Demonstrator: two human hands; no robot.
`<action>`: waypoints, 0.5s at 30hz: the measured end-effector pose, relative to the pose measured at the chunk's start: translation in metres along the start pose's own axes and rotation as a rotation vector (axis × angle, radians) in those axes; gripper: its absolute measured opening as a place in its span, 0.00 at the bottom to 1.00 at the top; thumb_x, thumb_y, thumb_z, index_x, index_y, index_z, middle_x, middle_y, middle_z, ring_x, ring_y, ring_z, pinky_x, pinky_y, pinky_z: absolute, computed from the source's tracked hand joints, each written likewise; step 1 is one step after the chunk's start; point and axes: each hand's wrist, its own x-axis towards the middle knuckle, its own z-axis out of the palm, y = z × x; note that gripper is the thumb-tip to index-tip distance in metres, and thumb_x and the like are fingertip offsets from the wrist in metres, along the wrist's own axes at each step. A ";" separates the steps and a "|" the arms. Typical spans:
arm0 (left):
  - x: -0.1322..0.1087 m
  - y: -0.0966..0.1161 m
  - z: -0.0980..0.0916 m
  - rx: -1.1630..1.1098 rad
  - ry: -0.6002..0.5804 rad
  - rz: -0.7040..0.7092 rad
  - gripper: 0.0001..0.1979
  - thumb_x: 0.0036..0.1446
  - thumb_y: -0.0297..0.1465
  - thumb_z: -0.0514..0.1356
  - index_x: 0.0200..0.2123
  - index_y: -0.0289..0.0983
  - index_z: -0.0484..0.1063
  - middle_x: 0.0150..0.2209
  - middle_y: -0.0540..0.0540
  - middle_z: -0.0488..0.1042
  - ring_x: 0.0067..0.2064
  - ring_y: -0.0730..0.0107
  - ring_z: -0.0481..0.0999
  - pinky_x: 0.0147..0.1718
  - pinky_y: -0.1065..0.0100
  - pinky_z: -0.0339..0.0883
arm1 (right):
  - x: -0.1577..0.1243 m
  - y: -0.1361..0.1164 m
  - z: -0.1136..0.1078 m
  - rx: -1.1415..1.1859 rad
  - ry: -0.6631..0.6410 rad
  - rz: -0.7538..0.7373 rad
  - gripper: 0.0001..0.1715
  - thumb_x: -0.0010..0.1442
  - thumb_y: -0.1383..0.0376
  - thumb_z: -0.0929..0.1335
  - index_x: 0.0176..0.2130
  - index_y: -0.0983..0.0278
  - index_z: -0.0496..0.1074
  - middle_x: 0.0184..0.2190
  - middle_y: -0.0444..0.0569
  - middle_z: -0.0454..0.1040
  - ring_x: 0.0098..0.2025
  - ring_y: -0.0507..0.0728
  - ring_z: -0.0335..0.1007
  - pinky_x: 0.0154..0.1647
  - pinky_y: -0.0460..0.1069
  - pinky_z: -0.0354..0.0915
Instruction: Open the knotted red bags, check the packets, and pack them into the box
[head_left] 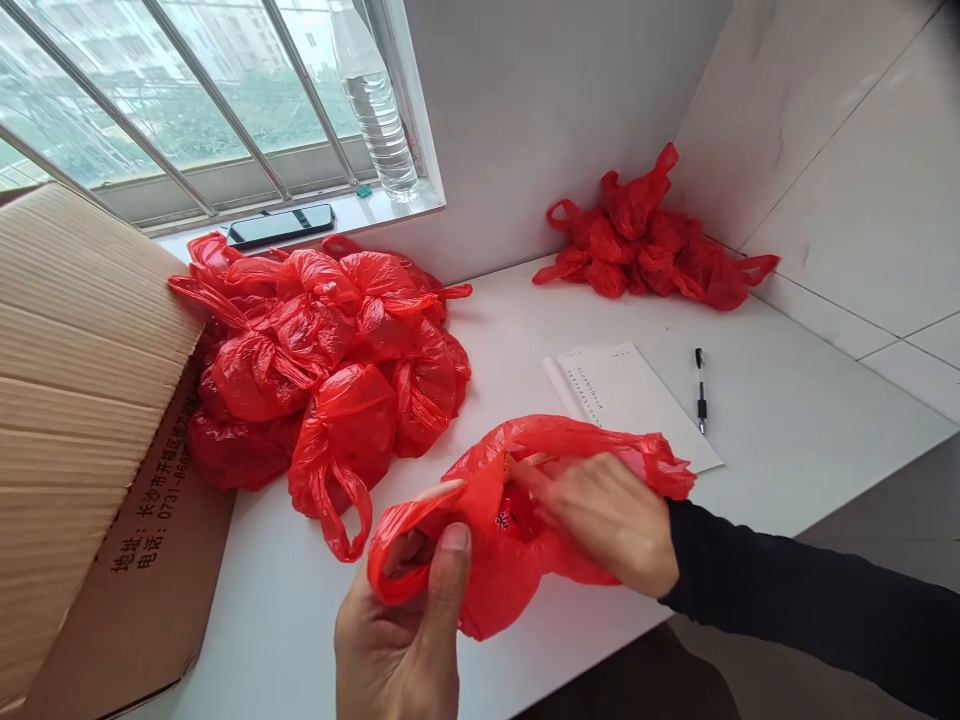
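While the left hand [401, 640] grips a red bag [502, 590] — right hand [611, 515] reaches inside.

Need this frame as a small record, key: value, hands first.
left hand: grips handle of open red plastic bag
right hand: reaches into that bag; fingertip contact unclear
bag contents: mostly hidden; black characters visible
near pile: tied red bags beside cardboard box
far pile: red bags near tiled wall
surface: white table; paper, black pen
windowsill: smartphone, water bottle
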 end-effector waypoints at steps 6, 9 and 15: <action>-0.002 -0.004 -0.001 -0.005 0.139 -0.059 0.24 0.44 0.49 0.73 0.40 0.38 0.81 0.32 0.46 0.81 0.37 0.59 0.81 0.28 0.72 0.76 | 0.013 -0.014 0.019 -0.045 -0.045 -0.159 0.19 0.62 0.66 0.67 0.53 0.63 0.68 0.31 0.51 0.78 0.30 0.61 0.74 0.29 0.51 0.58; -0.003 -0.005 -0.004 -0.034 0.262 -0.018 0.24 0.44 0.50 0.73 0.39 0.40 0.80 0.35 0.49 0.81 0.38 0.62 0.80 0.30 0.73 0.75 | 0.013 -0.012 0.019 -0.045 -0.014 -0.095 0.17 0.62 0.66 0.68 0.51 0.66 0.69 0.37 0.55 0.79 0.33 0.61 0.75 0.31 0.52 0.61; 0.000 -0.006 0.002 -0.073 0.230 0.075 0.19 0.50 0.48 0.71 0.38 0.41 0.80 0.36 0.48 0.79 0.40 0.62 0.79 0.34 0.71 0.72 | -0.012 0.006 -0.008 -0.096 -0.047 0.043 0.12 0.59 0.77 0.65 0.39 0.64 0.72 0.29 0.49 0.78 0.28 0.61 0.76 0.25 0.51 0.58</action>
